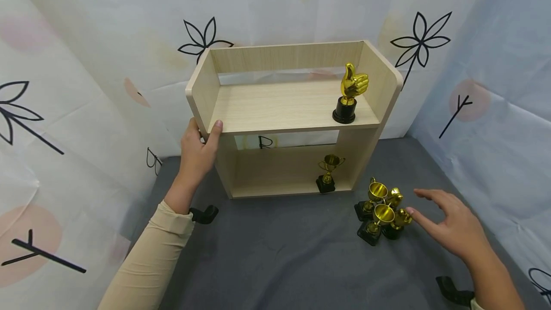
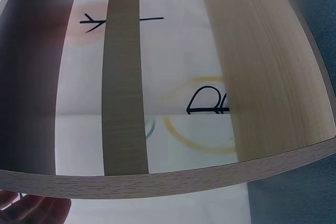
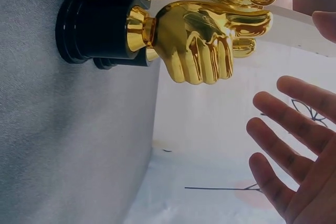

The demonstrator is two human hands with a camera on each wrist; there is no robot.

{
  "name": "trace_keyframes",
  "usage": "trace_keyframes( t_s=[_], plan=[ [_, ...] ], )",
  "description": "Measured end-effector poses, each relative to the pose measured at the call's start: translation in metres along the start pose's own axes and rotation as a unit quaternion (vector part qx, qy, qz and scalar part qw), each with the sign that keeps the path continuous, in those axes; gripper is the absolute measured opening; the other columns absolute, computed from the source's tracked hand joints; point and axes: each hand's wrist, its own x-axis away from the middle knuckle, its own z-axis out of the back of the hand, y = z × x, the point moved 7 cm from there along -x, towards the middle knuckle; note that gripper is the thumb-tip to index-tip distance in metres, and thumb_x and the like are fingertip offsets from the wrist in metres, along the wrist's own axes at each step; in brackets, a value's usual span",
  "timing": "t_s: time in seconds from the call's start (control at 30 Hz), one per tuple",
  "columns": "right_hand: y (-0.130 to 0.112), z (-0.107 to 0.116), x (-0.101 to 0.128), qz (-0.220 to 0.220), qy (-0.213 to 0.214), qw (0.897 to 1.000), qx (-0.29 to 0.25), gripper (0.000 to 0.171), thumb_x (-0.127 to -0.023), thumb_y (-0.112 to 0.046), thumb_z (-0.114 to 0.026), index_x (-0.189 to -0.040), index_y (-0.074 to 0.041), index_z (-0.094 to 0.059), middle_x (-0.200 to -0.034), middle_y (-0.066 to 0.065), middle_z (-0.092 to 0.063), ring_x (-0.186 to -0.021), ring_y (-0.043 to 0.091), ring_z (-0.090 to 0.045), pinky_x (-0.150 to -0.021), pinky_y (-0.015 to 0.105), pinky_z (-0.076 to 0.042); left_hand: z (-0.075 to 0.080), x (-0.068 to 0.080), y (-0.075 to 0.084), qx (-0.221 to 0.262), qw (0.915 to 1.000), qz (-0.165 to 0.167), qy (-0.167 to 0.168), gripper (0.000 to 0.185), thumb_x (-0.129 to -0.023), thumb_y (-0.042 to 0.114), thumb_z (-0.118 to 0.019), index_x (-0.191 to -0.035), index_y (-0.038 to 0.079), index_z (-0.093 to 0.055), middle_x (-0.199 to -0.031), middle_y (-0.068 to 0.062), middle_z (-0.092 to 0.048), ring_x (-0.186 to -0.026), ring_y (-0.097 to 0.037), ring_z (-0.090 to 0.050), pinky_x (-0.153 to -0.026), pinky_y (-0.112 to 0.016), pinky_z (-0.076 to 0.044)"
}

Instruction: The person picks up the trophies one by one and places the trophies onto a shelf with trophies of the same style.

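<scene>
Head view shows the right hand point(image 1: 452, 226) with fingers spread and released, holding nothing, its fingertips just short of a cluster of trophies point(image 1: 380, 214) on the grey table point(image 1: 280, 252). The cluster lies at about nine o'clock from those fingers, near or touching; contact cannot be told. Nearest the fingers is a thumbs-up trophy point(image 3: 202, 40), whose long axis runs upright from black base to gold fist. In the right wrist view the fingers point(image 3: 286, 150) stand apart from it, with clear air between. Two cup trophies stand close on the cluster's far side and crowd any grasp.

The left hand point(image 1: 200, 149) grasps the shelf point(image 1: 288, 109) at its left front corner, thumb over the edge, well apart from the cluster. On the top board at three o'clock stands another thumbs-up trophy point(image 1: 349, 92); a small cup point(image 1: 329, 172) stands on the lower board.
</scene>
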Motion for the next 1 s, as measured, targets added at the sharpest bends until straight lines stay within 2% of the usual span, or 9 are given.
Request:
trace_keyframes(
  t_s=[0.37, 0.7, 0.9, 1.0],
  plan=[
    [-0.001, -0.011, 0.007, -0.007, 0.004, 1.000, -0.002, 0.054, -0.091, -0.034, -0.084, -0.135, -0.008, -0.068, -0.130, 0.023, -0.068, -0.112, 0.043, -0.061, -0.084, 0.065, -0.050, -0.001, 0.001, -0.002, 0.005, 0.9999, 0.005, 0.008, 0.064, -0.105, 0.051, -0.056, -0.143, 0.000, -0.052, -0.122, -0.026, -0.063, -0.106, -0.039, -0.066, -0.083, -0.054, -0.053],
    [0.000, -0.016, 0.011, -0.006, 0.008, 1.000, -0.012, 0.058, -0.089, -0.032, -0.085, -0.138, -0.007, -0.066, -0.129, 0.023, -0.068, -0.112, 0.043, -0.062, -0.085, 0.065, -0.049, -0.001, 0.001, -0.006, 0.009, 0.9998, 0.003, 0.016, 0.060, -0.109, 0.046, -0.050, -0.146, -0.001, -0.050, -0.128, -0.028, -0.061, -0.116, -0.042, -0.065, -0.092, -0.060, -0.053],
    [0.000, -0.021, 0.012, -0.009, 0.008, 1.000, -0.006, 0.058, -0.088, -0.033, -0.086, -0.136, -0.007, -0.066, -0.126, 0.021, -0.069, -0.107, 0.041, -0.064, -0.085, 0.065, -0.052, -0.001, -0.002, -0.007, 0.010, 0.9996, -0.008, 0.027, 0.056, -0.109, 0.044, -0.049, -0.143, 0.000, -0.053, -0.125, -0.027, -0.063, -0.115, -0.041, -0.064, -0.093, -0.058, -0.050],
    [0.000, -0.023, 0.013, -0.007, 0.014, 1.000, 0.000, 0.057, -0.087, -0.034, -0.087, -0.134, -0.009, -0.068, -0.124, 0.018, -0.070, -0.104, 0.038, -0.063, -0.083, 0.061, -0.053, -0.001, -0.004, -0.007, 0.009, 0.9994, -0.013, 0.032, 0.053, -0.109, 0.042, -0.050, -0.140, -0.001, -0.054, -0.122, -0.027, -0.063, -0.113, -0.040, -0.063, -0.093, -0.057, -0.048]
  ],
)
